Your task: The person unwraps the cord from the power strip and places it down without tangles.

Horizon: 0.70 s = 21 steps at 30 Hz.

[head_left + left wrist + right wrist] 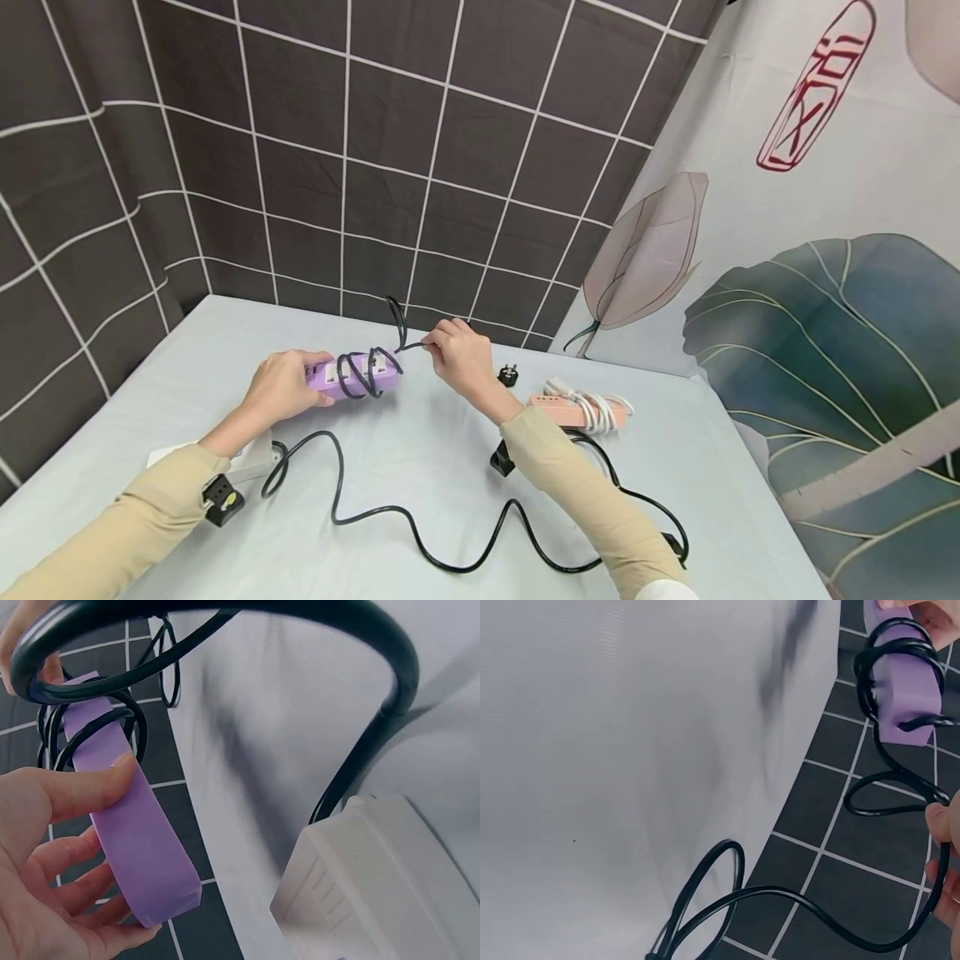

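A purple power strip with black cord wound loosely around its right half is held up in my left hand. In the left wrist view the thumb lies on one face of the strip, with the fingers around the other side. To the right, my right hand pinches the black cord that leads from the strip's end. The right wrist view shows this cord running from the fingers down to a loop at the bottom. A black plug lies just past the right hand.
A white power strip lies under my left forearm, its long black cord snaking across the front of the table. A pink power strip wrapped in white cord lies at the right. Dark gridded cloth hangs behind the table.
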### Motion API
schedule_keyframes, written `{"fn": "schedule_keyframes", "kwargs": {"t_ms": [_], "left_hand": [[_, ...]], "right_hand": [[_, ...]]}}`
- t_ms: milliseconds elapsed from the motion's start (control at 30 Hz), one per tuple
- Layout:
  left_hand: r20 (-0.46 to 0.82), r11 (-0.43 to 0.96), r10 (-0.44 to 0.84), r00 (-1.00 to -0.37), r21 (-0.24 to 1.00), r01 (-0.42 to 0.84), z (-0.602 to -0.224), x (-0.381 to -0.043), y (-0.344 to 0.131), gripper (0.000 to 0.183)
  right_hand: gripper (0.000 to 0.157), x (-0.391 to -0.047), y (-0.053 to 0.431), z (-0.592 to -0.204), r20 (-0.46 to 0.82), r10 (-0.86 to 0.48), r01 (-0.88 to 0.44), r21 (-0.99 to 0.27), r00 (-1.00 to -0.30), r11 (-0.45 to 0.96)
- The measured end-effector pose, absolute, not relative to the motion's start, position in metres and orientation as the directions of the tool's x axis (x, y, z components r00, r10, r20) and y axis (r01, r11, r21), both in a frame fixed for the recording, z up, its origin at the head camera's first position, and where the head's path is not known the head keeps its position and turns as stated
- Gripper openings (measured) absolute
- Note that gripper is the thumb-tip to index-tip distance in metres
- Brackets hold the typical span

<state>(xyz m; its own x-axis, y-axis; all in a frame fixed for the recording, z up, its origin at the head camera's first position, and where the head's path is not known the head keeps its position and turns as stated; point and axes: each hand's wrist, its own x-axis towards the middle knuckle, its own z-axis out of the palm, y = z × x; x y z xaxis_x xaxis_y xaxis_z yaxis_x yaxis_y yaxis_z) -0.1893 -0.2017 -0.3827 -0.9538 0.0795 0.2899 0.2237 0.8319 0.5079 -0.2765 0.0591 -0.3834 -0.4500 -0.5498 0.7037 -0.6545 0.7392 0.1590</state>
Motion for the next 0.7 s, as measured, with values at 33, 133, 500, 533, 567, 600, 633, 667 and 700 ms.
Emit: {"fn": "schedule_keyframes", "kwargs": {"t_ms": [33,133,500,533,567,600,633,667,700], "left_hand": [[0.293,0.835,0.084,-0.952,0.501,0.228,-0.3834,-0.1897,-0.2016,0.062],[0.292,0.845,0.100,-0.951,0.480,0.236,-0.3860,-0.1909,-0.2014,0.062],[0.311,0.867,0.124,-0.942,0.428,0.255,-0.3903,-0.1951,-0.2026,0.063],[0.311,0.869,0.125,-0.942,0.424,0.255,-0.3902,-0.1956,-0.2029,0.063],[0.311,0.873,0.126,-0.942,0.417,0.254,-0.3900,-0.1961,-0.2032,0.063],[0.310,0.875,0.127,-0.942,0.412,0.253,-0.3899,-0.1967,-0.2037,0.063],[0.308,0.877,0.126,-0.943,0.409,0.251,-0.3898,-0.1972,-0.2043,0.063],[0.305,0.880,0.125,-0.944,0.406,0.247,-0.3897,-0.1976,-0.2049,0.063],[0.303,0.882,0.124,-0.945,0.402,0.245,-0.3896,-0.1981,-0.2056,0.063]], "right_hand": [[0.006,-0.2766,0.0593,-0.3829,0.707,-0.545,-0.653,0.155,-0.451,0.742],[0.005,-0.2767,0.0600,-0.3807,0.722,-0.528,-0.654,0.139,-0.447,0.744],[0.004,-0.2738,0.0616,-0.3774,0.760,-0.480,-0.657,0.094,-0.439,0.748],[0.005,-0.2730,0.0619,-0.3768,0.763,-0.476,-0.657,0.090,-0.437,0.748],[0.005,-0.2723,0.0623,-0.3761,0.766,-0.472,-0.657,0.087,-0.436,0.749],[0.005,-0.2715,0.0627,-0.3754,0.768,-0.470,-0.657,0.086,-0.435,0.749],[0.004,-0.2709,0.0631,-0.3747,0.772,-0.467,-0.656,0.087,-0.431,0.750],[0.004,-0.2700,0.0636,-0.3740,0.776,-0.465,-0.656,0.089,-0.426,0.750],[0.005,-0.2693,0.0645,-0.3733,0.779,-0.463,-0.655,0.090,-0.423,0.750]]}}
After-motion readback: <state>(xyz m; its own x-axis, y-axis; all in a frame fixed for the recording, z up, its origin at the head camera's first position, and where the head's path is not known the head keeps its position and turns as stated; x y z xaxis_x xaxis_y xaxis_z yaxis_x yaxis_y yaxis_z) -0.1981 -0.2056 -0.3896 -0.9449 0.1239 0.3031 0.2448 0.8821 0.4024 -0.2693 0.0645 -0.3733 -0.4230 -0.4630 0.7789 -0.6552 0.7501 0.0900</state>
